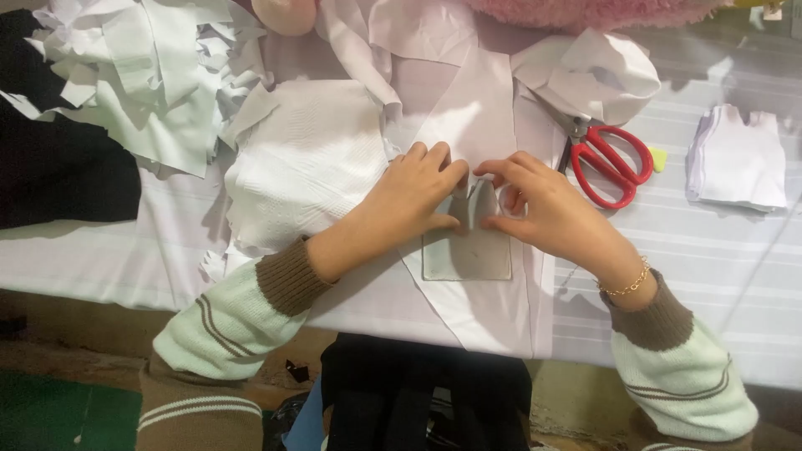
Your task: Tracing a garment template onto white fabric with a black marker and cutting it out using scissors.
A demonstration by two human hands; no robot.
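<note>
A strip of white fabric (472, 125) lies across the table toward me. On it rests a clear rectangular template (468, 255). My left hand (413, 196) presses its fingertips on the template's upper left edge. My right hand (543, 205) pinches and presses the fabric at the upper right edge of the template. Both hands meet at a small fold between them. A thin gold bracelet circles my right wrist.
Red-handled scissors (614, 163) lie just right of my right hand. A heap of white fabric scraps (134, 75) fills the upper left. A textured white cloth (305, 163) lies left of the strip. Cut white pieces (735, 159) are stacked far right. Pink fluffy material (585, 12) sits at the top.
</note>
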